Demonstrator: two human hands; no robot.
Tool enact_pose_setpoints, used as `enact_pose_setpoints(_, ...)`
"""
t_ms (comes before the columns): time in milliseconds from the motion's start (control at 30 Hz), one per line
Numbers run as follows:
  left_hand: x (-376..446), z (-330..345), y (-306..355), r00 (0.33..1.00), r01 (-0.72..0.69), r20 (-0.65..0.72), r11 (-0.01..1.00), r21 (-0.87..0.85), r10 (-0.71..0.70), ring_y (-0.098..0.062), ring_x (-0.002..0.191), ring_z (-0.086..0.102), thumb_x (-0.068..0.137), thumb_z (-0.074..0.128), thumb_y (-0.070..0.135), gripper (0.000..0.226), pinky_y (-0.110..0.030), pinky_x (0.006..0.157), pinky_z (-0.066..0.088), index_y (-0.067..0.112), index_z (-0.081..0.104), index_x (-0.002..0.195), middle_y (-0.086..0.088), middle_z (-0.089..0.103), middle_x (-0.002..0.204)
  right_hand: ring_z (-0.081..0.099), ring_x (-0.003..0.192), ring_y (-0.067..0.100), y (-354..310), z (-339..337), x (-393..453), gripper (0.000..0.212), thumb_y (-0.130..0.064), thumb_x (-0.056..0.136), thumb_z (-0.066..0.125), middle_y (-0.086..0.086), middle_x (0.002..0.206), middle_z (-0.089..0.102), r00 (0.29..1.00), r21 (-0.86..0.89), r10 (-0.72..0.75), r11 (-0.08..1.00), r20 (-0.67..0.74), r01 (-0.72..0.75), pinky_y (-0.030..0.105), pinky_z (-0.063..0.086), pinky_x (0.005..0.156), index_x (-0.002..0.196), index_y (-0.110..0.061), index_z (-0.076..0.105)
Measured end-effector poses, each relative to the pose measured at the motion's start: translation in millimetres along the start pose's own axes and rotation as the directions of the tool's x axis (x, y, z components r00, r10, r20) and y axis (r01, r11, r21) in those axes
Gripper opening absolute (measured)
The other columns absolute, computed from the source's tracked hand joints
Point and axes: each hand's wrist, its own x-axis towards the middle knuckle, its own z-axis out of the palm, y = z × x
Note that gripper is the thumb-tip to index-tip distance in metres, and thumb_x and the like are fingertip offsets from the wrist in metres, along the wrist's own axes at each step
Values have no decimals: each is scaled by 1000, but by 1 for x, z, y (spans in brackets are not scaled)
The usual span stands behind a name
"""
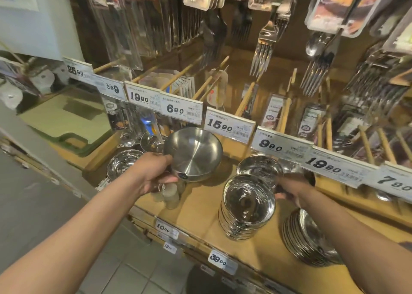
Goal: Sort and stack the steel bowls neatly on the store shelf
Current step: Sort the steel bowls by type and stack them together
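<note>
Reading "15.90" price tag (229, 125) behind bowl (194, 153)

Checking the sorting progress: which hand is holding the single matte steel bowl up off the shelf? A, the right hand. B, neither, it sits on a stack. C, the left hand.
C: the left hand grips the matte steel bowl by its rim, tilted above the shelf.

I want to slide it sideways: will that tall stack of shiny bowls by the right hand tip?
Probably wobbly: the stack of bowls stands many bowls high on a narrow base. Polished steel likely slides easily on the wooden shelf. The right hand beside it could steady it.
</note>
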Motion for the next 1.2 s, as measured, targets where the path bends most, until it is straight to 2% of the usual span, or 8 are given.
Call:
enact_pose_setpoints(100,0,4,1,1000,10,-6,1000,10,-10,-23,50,69,99,50,-3,12,-25,45,59,-10,55,108,-22,65,73,58,64,24,1,-3,-4,10,4,95,61,23,84,62,1000,34,-25,999,5,24,20,48,37,105,7,60)
enact_pose_setpoints(200,-2,11,1,1000,5,-6,1000,9,-5,-22,46,67,99,50,-4,9,-24,41,56,-10,54,105,-22,62,72,55,54,21,1,-10,-9,6,8,94,57,17,68,61,996,40,-82,996,-37,83,19,42,35,91,3,59)
enact_pose_setpoints(400,-13,16,5,999,-18,38,1000,3,18,-21,44,67,100,49,-4,7,-22,39,54,-7,56,103,-23,65,74,66,51,14,9,-30,-23,3,0,94,62,14,71,68,981,133,-155,976,-117,170,22,57,45,93,-2,63)
enact_pose_setpoints(600,-27,14,7,995,-81,54,997,-18,82,-20,43,67,98,50,-6,12,-21,37,52,-5,59,107,-20,69,66,68,47,13,21,-58,-55,10,-4,94,63,11,59,72,968,183,-131,968,-214,171,17,50,39,92,5,66)
enact_pose_setpoints(800,-48,8,7,982,-140,124,989,-41,144,-24,50,71,96,49,-10,21,-24,41,55,0,65,106,-18,74,68,70,61,26,37,-89,-100,23,-8,93,66,23,82,76,940,129,-158,970,-302,204,29,59,51,105,12,64)
enact_pose_setpoints(967,-71,1,2,972,-203,125,979,18,199,-21,49,70,96,50,-7,22,-23,41,56,6,66,105,-13,75,68,72,53,18,53,-104,-136,6,-1,95,61,14,68,76,940,235,-165,942,-297,240,19,55,43,97,-2,66)
enact_pose_setpoints(1133,-100,-5,-16,962,-267,99,955,131,255,-23,57,71,92,54,-6,31,-24,49,60,7,69,116,-16,77,88,74,63,25,81,-117,-165,12,3,92,62,27,87,75,946,262,-167,934,-278,242,24,59,47,103,4,68)
enact_pose_setpoints(1200,-117,-5,-28,959,-280,86,948,153,270,-22,58,71,90,56,-5,32,-24,50,60,7,71,115,-12,76,84,75,67,26,98,-123,-178,16,3,89,64,28,91,75,950,264,-174,934,-260,243,32,62,63,104,3,69)
